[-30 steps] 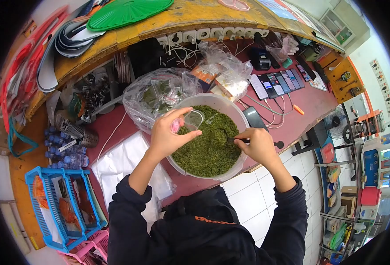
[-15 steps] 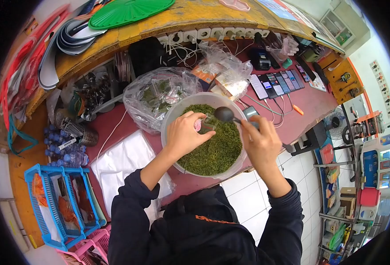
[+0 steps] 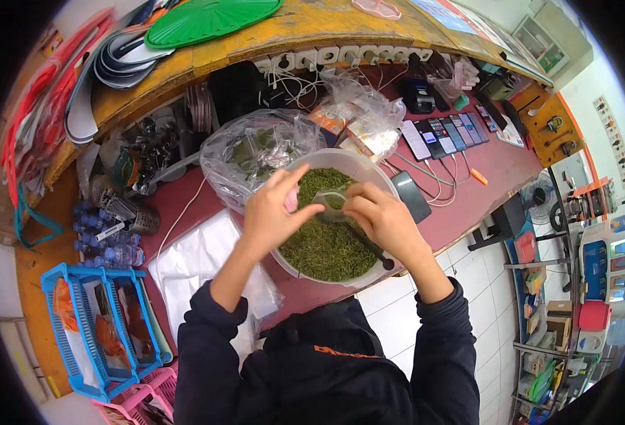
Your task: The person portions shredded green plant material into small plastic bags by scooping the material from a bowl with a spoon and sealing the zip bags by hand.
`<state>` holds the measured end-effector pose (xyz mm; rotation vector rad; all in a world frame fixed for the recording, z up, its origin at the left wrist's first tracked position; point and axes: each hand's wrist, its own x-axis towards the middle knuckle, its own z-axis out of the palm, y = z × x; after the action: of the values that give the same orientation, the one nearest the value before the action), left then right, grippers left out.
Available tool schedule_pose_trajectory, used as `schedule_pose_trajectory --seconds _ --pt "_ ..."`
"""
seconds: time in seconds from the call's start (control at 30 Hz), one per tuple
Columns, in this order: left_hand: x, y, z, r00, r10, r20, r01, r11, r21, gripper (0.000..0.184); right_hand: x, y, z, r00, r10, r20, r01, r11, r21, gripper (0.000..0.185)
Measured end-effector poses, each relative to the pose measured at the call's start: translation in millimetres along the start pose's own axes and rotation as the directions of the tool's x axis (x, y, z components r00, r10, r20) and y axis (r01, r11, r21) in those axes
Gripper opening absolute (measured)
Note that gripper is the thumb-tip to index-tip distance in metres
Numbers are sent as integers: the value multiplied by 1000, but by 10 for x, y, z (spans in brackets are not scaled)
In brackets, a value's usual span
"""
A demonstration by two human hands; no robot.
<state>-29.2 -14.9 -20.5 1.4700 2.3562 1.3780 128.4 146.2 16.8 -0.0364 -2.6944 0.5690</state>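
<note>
A white plastic tub (image 3: 289, 265) of chopped dry green leaves (image 3: 323, 258) stands under both hands. My left hand (image 3: 264, 216) is at its left side, index finger and thumb apart, with a small pink item (image 3: 292, 200) tucked against the palm; its kind is unclear. My right hand (image 3: 380, 216) pinches the edge of a small clear plastic bag (image 3: 329, 201) above the leaves. The left thumb reaches the bag's other side. A dark spoon (image 3: 371, 248) lies in the tub, its handle end over the lower right rim and its bowl hidden.
Behind the tub sits a large clear bag (image 3: 238, 170) with leaves. White plastic sheets (image 3: 196, 255) lie to the left, near blue baskets (image 3: 89, 333). Several phones (image 3: 447, 134) with cables and a dark tablet-like device (image 3: 413, 197) lie to the right.
My right hand has let go of the spoon, which now rests in the tub, and has taken the small bag's edge. My left hand has shifted left and its fingers have opened wider.
</note>
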Motion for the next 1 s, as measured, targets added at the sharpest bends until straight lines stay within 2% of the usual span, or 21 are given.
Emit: schedule_pose_trajectory --seconds 0.07,0.1,0.13,0.17,0.2,0.27,0.3,0.4,0.43,0.5,0.6,0.7,0.8,0.87,0.93,1.0 --pt "150 -157 -114 980 89 180 -22 938 -345 27 -13 -4 -37 997 -73 -18 74 997 37 12" --pt "179 -184 -154 957 151 249 -7 866 -500 12 -23 -16 -41 995 -15 -98 32 986 166 12" --pt "179 -183 -170 959 149 242 -10 868 -497 12 -23 -41 -41 984 53 -169 0 955 297 13" --pt "169 -164 -171 962 139 235 5 851 -525 11 -44 -91 -49 963 184 -195 -99 920 378 14" --pt "157 -136 -150 963 132 233 21 831 -555 10 -83 -92 -15 963 187 -195 -102 920 378 14" --pt "107 -50 -57 976 108 189 16 830 -557 8 -184 -55 48 919 394 12 -346 794 500 14" --pt "75 -9 -34 988 72 134 14 835 -550 6 -188 -85 60 900 434 -28 -342 746 572 10" --pt "9 125 7 998 39 50 -5 834 -552 5 -187 -132 71 908 410 -90 -273 740 615 7" --pt "-7 133 10 998 43 50 -8 833 -553 5 -185 -156 52 907 410 -93 -273 742 612 7" --pt "-28 138 18 999 -13 36 31 834 -551 5 -174 -205 -4 950 298 -96 -213 839 501 6" --pt "-56 171 36 1000 21 -4 -20 822 -570 4 -181 -230 -23 943 279 -182 -155 852 500 6" --pt "-74 215 19 998 67 15 -47 823 -566 4 -182 -179 5 955 242 -173 -118 842 526 9" --pt "-92 271 36 988 142 54 -84 808 -584 5 -127 -274 33 952 266 -153 -161 859 487 8" --pt "-108 295 75 986 147 80 -72 805 -588 6 -90 -329 81 938 285 -198 -169 874 456 10" --pt "-83 306 61 995 102 -16 -94 831 -549 6 -46 -372 45 903 365 -226 -223 849 479 12" --pt "-75 310 6 997 73 -28 -77 836 -544 5 -36 -373 21 912 354 -206 -207 833 513 12"
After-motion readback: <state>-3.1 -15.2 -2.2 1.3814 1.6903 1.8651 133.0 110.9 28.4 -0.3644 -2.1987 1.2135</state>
